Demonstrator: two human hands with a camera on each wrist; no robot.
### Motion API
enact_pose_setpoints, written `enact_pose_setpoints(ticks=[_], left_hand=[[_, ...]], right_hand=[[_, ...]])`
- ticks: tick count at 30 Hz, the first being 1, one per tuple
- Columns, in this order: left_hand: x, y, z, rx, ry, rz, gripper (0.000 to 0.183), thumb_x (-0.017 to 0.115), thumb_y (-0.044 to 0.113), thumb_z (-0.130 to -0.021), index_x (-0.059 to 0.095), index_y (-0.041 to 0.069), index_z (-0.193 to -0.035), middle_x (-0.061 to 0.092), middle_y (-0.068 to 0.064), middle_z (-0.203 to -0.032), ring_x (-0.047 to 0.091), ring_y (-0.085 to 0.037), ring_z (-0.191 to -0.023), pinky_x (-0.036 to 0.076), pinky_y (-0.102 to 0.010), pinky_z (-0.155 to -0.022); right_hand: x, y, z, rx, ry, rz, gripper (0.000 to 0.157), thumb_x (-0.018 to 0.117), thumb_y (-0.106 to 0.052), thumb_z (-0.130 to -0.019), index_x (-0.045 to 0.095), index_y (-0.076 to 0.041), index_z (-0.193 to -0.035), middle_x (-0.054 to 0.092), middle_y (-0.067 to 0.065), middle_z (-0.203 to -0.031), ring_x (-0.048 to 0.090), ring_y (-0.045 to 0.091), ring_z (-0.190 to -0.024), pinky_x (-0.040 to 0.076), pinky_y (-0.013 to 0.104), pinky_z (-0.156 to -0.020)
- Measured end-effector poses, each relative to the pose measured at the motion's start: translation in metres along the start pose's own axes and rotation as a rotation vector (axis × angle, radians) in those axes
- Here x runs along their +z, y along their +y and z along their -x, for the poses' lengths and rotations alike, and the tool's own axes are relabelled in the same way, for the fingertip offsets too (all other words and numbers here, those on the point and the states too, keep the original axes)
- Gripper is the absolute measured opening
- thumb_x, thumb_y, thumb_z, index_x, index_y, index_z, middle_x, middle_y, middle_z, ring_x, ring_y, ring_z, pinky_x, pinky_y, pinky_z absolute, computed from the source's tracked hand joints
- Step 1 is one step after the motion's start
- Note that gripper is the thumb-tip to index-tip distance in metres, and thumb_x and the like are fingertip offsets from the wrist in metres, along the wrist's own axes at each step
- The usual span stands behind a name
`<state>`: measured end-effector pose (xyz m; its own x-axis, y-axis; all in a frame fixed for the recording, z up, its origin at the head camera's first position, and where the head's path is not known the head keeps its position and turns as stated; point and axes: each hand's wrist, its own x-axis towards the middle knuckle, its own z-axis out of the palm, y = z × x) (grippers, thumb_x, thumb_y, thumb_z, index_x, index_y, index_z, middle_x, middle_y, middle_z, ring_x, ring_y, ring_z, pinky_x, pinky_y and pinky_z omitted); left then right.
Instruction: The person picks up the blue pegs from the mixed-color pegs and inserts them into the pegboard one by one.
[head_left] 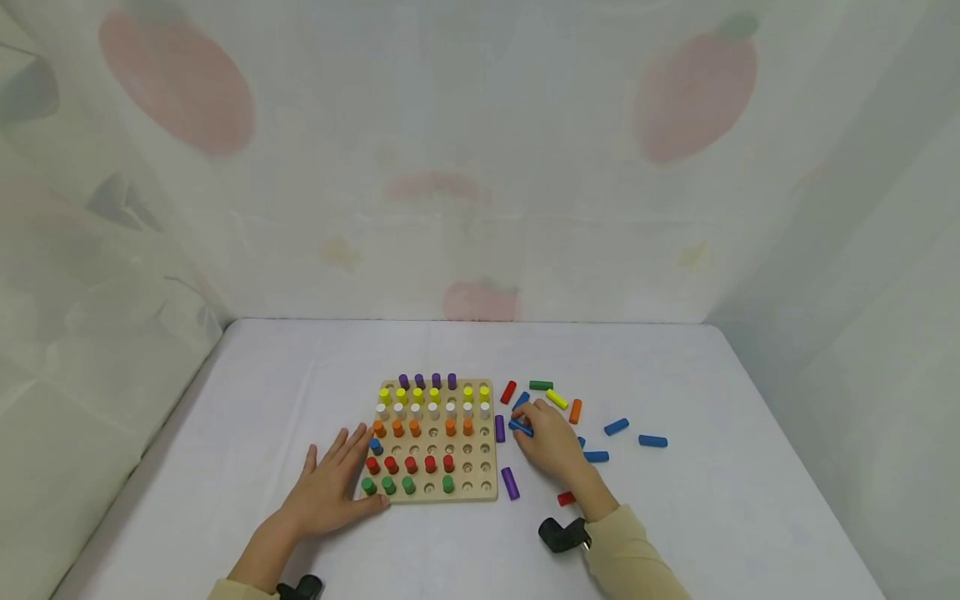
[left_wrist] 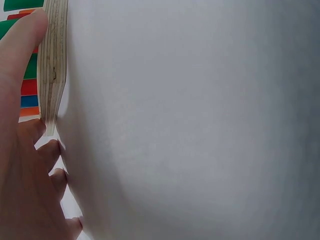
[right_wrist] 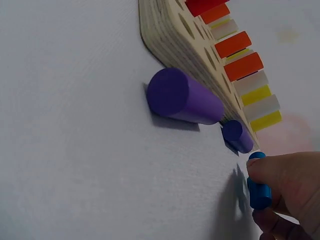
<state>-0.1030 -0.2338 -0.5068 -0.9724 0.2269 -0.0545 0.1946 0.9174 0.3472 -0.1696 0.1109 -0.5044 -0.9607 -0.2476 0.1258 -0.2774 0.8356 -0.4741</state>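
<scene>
Pegboard (head_left: 477,476), blue peg (head_left: 521,427) pinched

Left hand (head_left: 326,492), fingers apart, touches the pegboard's left side, likely steadying it; right hand (head_left: 550,440) pinches the peg right of it.

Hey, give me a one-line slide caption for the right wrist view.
A right hand pinches a blue peg near two purple pegs lying beside a wooden pegboard.

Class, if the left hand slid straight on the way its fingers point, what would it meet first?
The left hand would most likely meet the near side of the wooden pegboard; its thumb appears to touch it, though depth is unclear.
</scene>
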Motion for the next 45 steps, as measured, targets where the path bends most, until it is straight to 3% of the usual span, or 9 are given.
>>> enact_pose_setpoints(ticks=[13,31,39,45], left_hand=[[0.001,-0.002,-0.001,0.0,-0.001,0.004,0.104,0.058,0.076,-0.065,0.028,0.017,-0.146,0.024,-0.006,-0.152,0.018,-0.036,-0.139,0.005,-0.07,-0.102],[0.001,-0.001,0.0,0.012,0.024,0.012,0.103,0.061,0.073,-0.066,0.029,0.017,-0.145,0.026,-0.007,-0.151,0.02,-0.038,-0.138,0.007,-0.071,-0.101],[0.0,0.0,-0.001,0.011,0.023,0.004,0.102,0.06,0.073,-0.066,0.029,0.017,-0.146,0.026,-0.007,-0.151,0.02,-0.037,-0.138,0.007,-0.071,-0.101],[0.0,0.0,0.0,0.015,0.033,0.005,0.101,0.062,0.072,-0.066,0.03,0.017,-0.145,0.027,-0.008,-0.151,0.021,-0.038,-0.137,0.008,-0.071,-0.101]], right_hand=[[-0.006,-0.002,-0.005,-0.009,0.054,-0.029,0.018,0.069,-0.022,-0.083,0.064,-0.018,-0.099,0.055,-0.007,-0.084,0.047,0.006,-0.071,0.045,0.017,-0.062],[-0.014,-0.027,-0.007,-0.047,0.094,-0.078,0.032,0.068,-0.021,-0.083,0.06,-0.02,-0.115,0.062,-0.007,-0.095,0.05,0.005,-0.073,0.045,0.016,-0.062],[-0.013,-0.035,-0.01,-0.072,0.137,-0.145,0.034,0.068,-0.018,-0.083,0.059,-0.018,-0.115,0.066,-0.003,-0.096,0.057,0.006,-0.074,0.047,0.015,-0.063],[-0.012,-0.042,-0.01,-0.08,0.123,-0.193,0.031,0.067,-0.016,-0.084,0.058,-0.018,-0.113,0.067,-0.002,-0.097,0.06,0.006,-0.077,0.048,0.014,-0.064]])
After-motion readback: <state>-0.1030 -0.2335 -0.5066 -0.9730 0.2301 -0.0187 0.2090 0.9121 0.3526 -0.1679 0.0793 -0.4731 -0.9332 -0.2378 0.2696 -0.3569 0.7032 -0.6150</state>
